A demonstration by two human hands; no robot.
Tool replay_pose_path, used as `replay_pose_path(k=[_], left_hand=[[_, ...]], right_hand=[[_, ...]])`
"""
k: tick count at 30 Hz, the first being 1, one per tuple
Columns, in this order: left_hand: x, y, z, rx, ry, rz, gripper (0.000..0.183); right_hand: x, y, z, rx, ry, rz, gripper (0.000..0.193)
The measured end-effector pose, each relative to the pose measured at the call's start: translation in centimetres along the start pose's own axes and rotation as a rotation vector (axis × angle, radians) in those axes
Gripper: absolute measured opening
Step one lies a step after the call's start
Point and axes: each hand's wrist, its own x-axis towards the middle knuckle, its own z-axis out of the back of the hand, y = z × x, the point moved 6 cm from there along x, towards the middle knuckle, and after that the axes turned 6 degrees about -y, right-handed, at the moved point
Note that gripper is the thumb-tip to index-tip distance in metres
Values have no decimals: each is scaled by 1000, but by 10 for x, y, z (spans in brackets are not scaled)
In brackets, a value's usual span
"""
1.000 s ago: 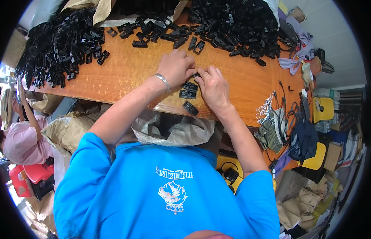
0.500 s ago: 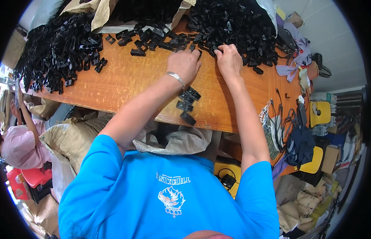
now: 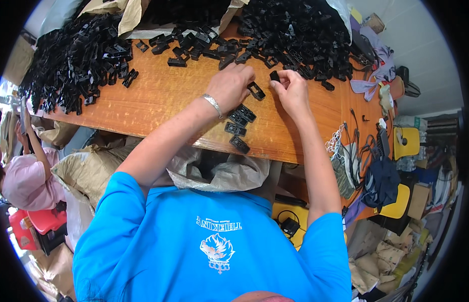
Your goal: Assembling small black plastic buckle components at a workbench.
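Between thumb and fingertips, my left hand (image 3: 230,84) grips a black rectangular plastic frame (image 3: 256,91) just above the wooden table (image 3: 169,100). A small black plastic piece (image 3: 275,76) is pinched in my right hand (image 3: 293,91), a short way to the right of the frame; its exact form is too small to make out. Below my left hand lies an uneven row of several black plastic parts (image 3: 236,129), running toward the table's near edge. Beyond both hands, loose black parts (image 3: 194,43) are scattered over the wood.
Large heaps of black parts lie at the far left (image 3: 78,65) and far right (image 3: 305,40). An open sack (image 3: 219,173) hangs at the near edge by my lap. Cables (image 3: 353,151) and dark cloth (image 3: 380,181) lie to the right. At left, another person in pink (image 3: 33,176) sits.
Both hands have drawn back slightly from the far parts. The frame in my left hand now shows clearly, and the small piece in my right hand is lifted off the table.
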Motion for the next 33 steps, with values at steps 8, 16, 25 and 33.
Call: replay_pose_path(k=[8,16,25,33], left_hand=[[6,4,-15,-33,171,7,32],[6,13,-22,-83,162,54,30],[15,23,-18,-216,230,289,28],[2,16,-19,-15,192,234,21]], right_hand=[[-33,34,-1,-51,24,196,25],[-40,46,-14,-126,-13,352,26],[-56,44,-22,-168,-94,469,32],[-63,43,-27,-269,-124,522,35]])
